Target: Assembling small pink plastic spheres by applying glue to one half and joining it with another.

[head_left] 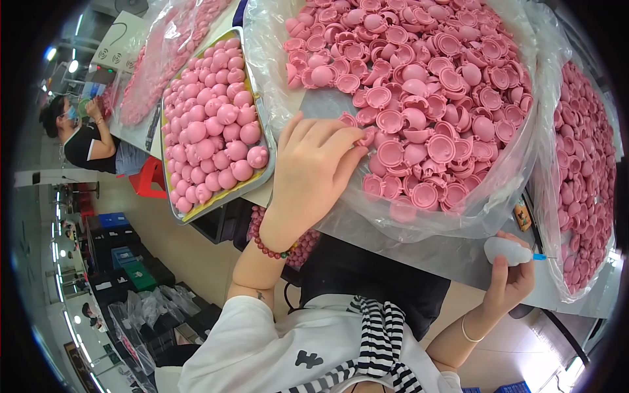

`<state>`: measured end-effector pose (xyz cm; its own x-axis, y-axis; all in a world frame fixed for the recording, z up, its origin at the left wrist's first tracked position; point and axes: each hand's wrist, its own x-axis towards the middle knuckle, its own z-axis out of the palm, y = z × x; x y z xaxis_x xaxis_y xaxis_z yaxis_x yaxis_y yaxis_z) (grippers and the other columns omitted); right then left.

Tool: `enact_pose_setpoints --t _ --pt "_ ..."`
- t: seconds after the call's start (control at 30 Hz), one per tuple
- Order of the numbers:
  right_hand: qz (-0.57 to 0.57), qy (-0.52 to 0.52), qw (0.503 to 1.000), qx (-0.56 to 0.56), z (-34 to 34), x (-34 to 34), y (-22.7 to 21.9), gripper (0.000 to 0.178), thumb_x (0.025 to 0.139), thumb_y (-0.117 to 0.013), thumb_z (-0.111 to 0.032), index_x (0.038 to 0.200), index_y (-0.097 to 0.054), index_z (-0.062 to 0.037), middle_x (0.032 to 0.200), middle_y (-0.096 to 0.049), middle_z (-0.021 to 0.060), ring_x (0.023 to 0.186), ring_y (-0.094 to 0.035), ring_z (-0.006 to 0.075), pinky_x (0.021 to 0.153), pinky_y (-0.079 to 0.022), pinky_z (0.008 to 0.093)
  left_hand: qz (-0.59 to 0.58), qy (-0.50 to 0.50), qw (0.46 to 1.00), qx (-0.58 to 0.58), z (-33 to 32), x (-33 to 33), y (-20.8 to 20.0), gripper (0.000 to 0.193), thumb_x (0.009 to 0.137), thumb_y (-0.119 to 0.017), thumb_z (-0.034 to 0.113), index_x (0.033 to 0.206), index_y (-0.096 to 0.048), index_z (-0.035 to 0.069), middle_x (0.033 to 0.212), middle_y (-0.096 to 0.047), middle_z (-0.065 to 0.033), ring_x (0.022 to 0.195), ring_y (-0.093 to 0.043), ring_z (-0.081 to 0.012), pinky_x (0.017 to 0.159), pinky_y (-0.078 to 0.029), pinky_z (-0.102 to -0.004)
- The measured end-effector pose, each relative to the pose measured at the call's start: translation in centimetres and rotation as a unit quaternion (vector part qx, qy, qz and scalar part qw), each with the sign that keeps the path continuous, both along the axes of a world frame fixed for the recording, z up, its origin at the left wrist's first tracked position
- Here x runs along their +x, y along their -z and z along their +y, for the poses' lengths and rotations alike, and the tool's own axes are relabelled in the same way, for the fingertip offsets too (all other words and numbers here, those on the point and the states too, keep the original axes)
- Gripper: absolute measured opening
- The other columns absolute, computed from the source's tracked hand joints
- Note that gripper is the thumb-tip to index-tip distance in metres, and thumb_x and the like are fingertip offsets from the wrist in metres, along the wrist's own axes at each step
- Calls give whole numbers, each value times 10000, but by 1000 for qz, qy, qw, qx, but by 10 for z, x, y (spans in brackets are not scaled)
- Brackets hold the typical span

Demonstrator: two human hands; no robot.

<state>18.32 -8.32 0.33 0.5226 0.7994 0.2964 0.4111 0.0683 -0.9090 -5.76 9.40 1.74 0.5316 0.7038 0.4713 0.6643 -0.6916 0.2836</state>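
My left hand (313,169) reaches over the near left edge of a big heap of pink plastic half-shells (424,144). Its thumb and forefinger are closed on a small pink piece (367,136), partly hidden by the fingertips and apparently a half-shell. My right hand (510,278), off to the right at the table edge, grips a white squeeze bottle (506,250). A blue needle tip (540,257) points right from the bottle. The heaped shells are loose cups, some hollow side up and some domed side up, lying on clear plastic sheeting (386,226).
A metal tray (270,154) of closed pink balls (219,134) stands left of my left hand. More pink shells (580,170) lie in plastic at the far right. A small orange-labelled item (521,215) rests near the bottle. Another person (88,141) sits at the far left.
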Motion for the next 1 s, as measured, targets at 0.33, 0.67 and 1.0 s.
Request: enact_pose_setpoints --t 0.33,0.67,1.0 --pt "155 -78 976 134 -13 -10 -9 414 777 -552 -338 882 -480 55 899 -550 230 655 -542 208 588 -446 289 -186 148 970 -50 -36 -2 -31 211 642 -678 50 845 -633 84 739 -556 -42 632 -513 -193 563 -415 -296" --pt "291 -31 951 102 -1 -77 -29 502 769 -571 -498 887 -395 -43 739 -591 201 533 -558 205 553 -481 299 -341 291 825 -345 -91 55 -10 401 734 -635 69 1113 -534 -14 1012 -594 -143 829 -592 -264 707 -471 -322" --pt "282 16 934 219 -7 -46 -14 615 703 -645 -472 1055 -444 -9 653 -477 43 503 -398 116 430 -264 230 -501 274 444 -690 -100 55 3 383 801 -570 10 1153 -429 -40 1190 -453 -247 938 -549 -209 762 -466 -300"
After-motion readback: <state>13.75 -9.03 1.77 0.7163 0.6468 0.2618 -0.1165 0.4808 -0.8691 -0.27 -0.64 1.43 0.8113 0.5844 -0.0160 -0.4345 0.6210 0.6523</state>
